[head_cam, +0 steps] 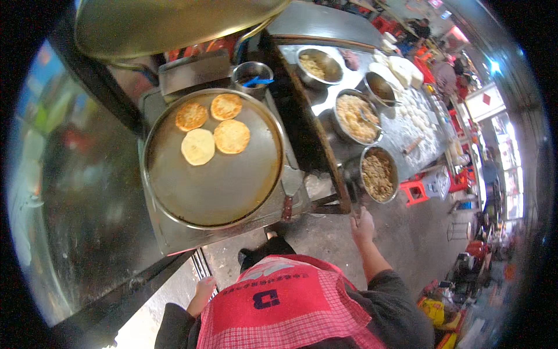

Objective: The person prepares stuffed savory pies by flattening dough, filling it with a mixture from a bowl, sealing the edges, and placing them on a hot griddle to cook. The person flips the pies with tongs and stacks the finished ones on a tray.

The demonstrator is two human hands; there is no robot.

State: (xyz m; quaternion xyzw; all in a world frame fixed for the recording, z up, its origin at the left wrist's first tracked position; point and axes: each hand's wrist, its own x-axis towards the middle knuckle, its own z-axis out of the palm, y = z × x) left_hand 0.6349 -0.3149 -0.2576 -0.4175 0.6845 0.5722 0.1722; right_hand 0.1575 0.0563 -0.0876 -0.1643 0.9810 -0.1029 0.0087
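Observation:
My right hand (363, 226) is closed around the narrow handle of a metal tool (354, 201), just beside the workbench corner; the tool's far end blurs into the dark metal there. Low beside the red apron, my left hand (205, 289) hangs near some metal bars, its fingers unclear. A large round griddle (209, 187) lies before me. On it are several flat round breads: a pale one (198, 147) and browned ones (232, 136). A broad-bladed scraper (291, 181) with a wooden handle rests at the griddle's right.
The workbench at right holds steel bowls of filling (378, 174), (356, 117), another steel bowl (320, 67), floured dough pieces (416, 114) and a rolling pin (412, 145). A steel pot (252, 75) stands behind the griddle. A large metal lid (174, 26) hangs above. A red stool (414, 193) stands beyond.

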